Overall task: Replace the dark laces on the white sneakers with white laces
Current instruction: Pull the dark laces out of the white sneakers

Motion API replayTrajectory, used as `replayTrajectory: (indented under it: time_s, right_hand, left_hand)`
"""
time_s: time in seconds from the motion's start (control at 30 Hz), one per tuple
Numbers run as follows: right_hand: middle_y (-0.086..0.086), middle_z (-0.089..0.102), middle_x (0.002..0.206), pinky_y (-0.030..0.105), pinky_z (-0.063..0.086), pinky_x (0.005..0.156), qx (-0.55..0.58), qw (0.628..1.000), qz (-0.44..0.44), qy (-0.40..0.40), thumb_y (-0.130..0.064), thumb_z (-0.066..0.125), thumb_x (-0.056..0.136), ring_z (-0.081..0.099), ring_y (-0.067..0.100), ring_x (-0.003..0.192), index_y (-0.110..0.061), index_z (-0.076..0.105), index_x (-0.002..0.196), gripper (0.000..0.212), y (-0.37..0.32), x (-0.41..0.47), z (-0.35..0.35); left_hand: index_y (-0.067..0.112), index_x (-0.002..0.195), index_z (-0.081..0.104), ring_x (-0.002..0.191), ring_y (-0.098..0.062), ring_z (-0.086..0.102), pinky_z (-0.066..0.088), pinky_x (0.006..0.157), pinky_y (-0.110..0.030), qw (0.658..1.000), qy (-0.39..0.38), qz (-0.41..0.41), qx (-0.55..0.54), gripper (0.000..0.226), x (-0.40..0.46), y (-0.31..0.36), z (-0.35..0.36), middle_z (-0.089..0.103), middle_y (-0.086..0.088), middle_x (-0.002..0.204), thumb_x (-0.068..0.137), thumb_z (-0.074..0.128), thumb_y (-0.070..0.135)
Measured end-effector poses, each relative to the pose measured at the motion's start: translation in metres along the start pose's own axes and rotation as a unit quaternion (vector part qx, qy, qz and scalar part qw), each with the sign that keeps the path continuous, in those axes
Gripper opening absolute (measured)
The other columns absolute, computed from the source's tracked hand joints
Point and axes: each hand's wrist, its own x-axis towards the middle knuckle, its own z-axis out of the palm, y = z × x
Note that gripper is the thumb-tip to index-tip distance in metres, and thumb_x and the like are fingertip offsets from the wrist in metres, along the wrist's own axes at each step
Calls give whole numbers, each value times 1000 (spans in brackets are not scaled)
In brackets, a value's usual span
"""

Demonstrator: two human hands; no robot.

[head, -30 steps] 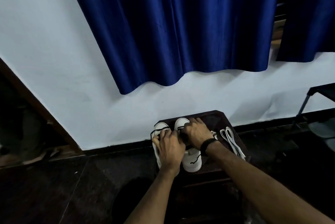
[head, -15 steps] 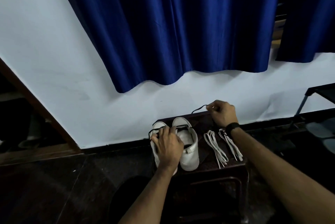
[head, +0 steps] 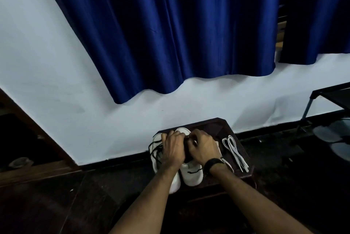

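Two white sneakers stand side by side on a small dark stool [head: 221, 125]. The left sneaker [head: 156, 159] still carries loose dark lace [head: 156, 151] across its top. My left hand [head: 173, 148] lies over it, fingers curled at the right sneaker's [head: 192, 175] eyelets. My right hand [head: 203, 147], with a dark wristband, has its fingers curled on the dark lace at the right sneaker's throat; the exact pinch is hidden. A short bit of dark lace shows near that shoe's toe. White laces [head: 234, 150] lie on the stool's right side.
The stool stands against a white wall [head: 94, 120] under a blue curtain [head: 170, 34]. A dark metal frame [head: 331, 97] stands at the right. The floor around is dark, with a wooden door frame [head: 34, 129] at the left.
My right hand, which had drawn a dark lace end up and back towards the wall, has come back down onto the right sneaker. My left hand shifted slightly right.
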Motion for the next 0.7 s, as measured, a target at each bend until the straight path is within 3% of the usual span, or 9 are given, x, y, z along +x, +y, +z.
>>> replayTrajectory:
  time_s: [0.17,0.3,0.4,0.47,0.57,0.6,0.63,0.67,0.7]
  right_hand:
    - [16,66,92,42,45,60,36,999,6,17,-16,55,89,62,39,82,-10,52,103,16,15,-8,18]
    - [22,68,96,42,47,67,55,996,76,-8,-13,45,93,63,42,86,-16,39,131,38,14,-6,24]
    - [22,68,97,43,50,73,76,991,100,-47,-12,46,89,64,42,89,-15,23,142,58,14,-4,24]
    - [23,68,98,43,50,73,74,991,104,-45,-12,48,88,64,42,90,-13,24,142,59,15,-5,25]
    - [26,66,103,44,47,71,59,993,100,-15,-11,46,90,63,43,92,-11,32,136,48,13,-9,28]
    - [26,65,104,43,45,71,56,993,100,-11,-11,44,92,62,43,92,-11,34,135,45,13,-10,28]
    - [26,65,105,42,45,71,54,993,100,-11,-11,42,93,62,43,94,-11,35,135,43,13,-10,28]
    - [25,65,108,41,44,72,51,993,103,-15,-11,41,94,61,42,96,-11,37,134,41,14,-10,28]
    - [24,64,110,41,44,73,46,993,106,-20,-12,41,95,61,42,99,-11,39,132,38,16,-9,27]
  left_hand:
    - [22,88,63,96,-23,58,42,83,-40,999,35,4,-1,10,4,-2,13,64,2,92,85,53,23]
    - [17,89,56,86,-29,60,42,79,-43,993,81,-24,-85,5,0,-3,11,66,-3,83,91,52,17]
    - [18,91,60,92,-28,57,40,82,-42,998,47,-1,-32,15,1,-6,12,67,-3,90,93,48,26]
    - [20,89,67,96,-27,56,38,84,-41,999,14,28,9,26,5,-9,14,67,-2,95,94,47,34]
    - [22,79,69,93,-23,57,40,81,-39,995,13,-36,-97,19,14,-7,17,68,3,92,88,55,29]
    - [23,74,69,89,-22,58,42,80,-37,968,17,-112,-222,17,18,-7,15,69,4,88,85,56,25]
    - [22,68,68,82,-22,58,44,76,-35,897,29,-201,-394,20,23,-3,4,69,3,80,84,56,22]
    - [19,61,65,75,-21,56,43,71,-34,795,37,-282,-536,26,28,-2,-6,65,1,70,86,58,20]
    - [16,56,61,68,-20,52,42,65,-32,712,34,-349,-609,31,33,-6,-10,59,0,61,87,60,19]
